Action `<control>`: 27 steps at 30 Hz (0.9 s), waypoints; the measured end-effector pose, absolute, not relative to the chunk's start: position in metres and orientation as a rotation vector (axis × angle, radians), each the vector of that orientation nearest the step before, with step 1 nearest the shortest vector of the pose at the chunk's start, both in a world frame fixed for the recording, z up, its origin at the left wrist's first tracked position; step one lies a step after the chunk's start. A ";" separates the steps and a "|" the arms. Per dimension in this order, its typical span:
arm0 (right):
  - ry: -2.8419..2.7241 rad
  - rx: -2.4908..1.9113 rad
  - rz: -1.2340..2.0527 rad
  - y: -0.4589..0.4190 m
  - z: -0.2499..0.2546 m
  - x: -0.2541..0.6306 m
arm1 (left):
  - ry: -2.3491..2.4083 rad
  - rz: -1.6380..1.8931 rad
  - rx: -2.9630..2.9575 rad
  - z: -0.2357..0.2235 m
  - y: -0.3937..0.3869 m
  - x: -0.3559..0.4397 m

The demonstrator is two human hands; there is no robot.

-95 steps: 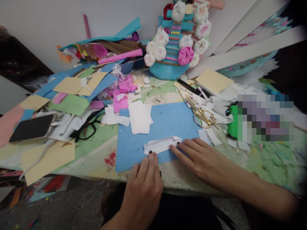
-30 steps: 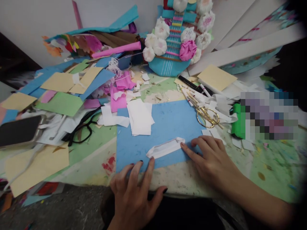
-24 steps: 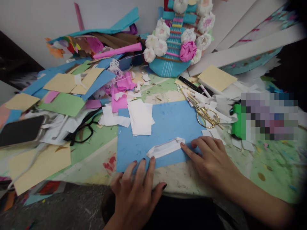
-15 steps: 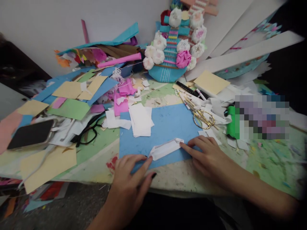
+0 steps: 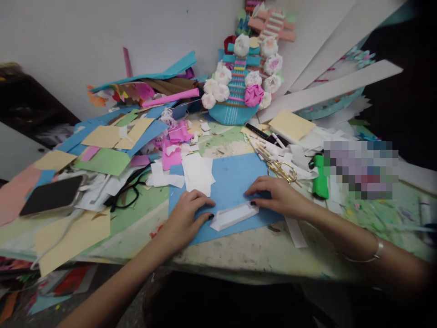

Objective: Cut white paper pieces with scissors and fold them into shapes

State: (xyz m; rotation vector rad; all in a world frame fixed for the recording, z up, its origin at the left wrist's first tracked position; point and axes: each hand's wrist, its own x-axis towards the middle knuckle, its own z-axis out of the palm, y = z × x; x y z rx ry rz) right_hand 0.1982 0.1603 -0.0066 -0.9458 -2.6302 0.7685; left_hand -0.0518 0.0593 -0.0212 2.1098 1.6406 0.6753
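Head view shows one paint-stained table [image 5: 246, 257] and, on it, one blue sheet [image 5: 228, 182]. Behind the blue sheet stands one turquoise guitar-shaped piece [image 5: 235, 114], with one bright pink flower [image 5: 254, 95] among several white flowers [image 5: 221, 75]. Well to the left of the sheet lies one phone [image 5: 53, 196]. One stack of white papers [image 5: 200, 171] overlaps the sheet's far left part; its leaves cannot be counted. Right of the sheet lies one green object [image 5: 320, 177], and one pair of gold scissors [image 5: 276, 166] rests by its far right corner. One folded white paper [image 5: 234, 217], long and narrow, lies aslant on the sheet's near part, between two hands: its left end is just beside the left thumb, its right end at the right thumb tip. Across the sheet's left edge, the left hand [image 5: 186, 216] keeps thumb and forefinger narrowly parted; whether it touches the paper, I cannot tell. Over the sheet's right part, the right hand [image 5: 276, 193] is loosely curled, thumb and forefinger slightly apart, the thumb seemingly on the paper.
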 end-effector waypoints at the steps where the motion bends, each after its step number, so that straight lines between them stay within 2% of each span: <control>1: -2.633 -0.938 0.783 0.160 -0.008 0.195 | 1.618 0.658 2.115 -0.020 0.061 -0.051; 7: -2.516 -0.959 0.908 0.159 -0.011 0.190 | 1.431 0.654 2.095 -0.011 0.067 -0.048; 14: -1.929 -1.026 1.565 0.174 -0.003 0.189 | 1.215 0.722 1.622 0.007 0.111 -0.048; 16: -1.811 -1.041 1.659 0.181 0.000 0.187 | 1.113 0.757 1.353 0.007 0.132 -0.049; 21: -1.688 -1.090 1.621 0.198 -0.003 0.188 | 0.837 0.809 1.060 -0.006 0.170 -0.052; 27: -1.668 -1.045 1.631 0.198 -0.022 0.192 | 0.858 0.807 1.081 -0.026 0.168 -0.054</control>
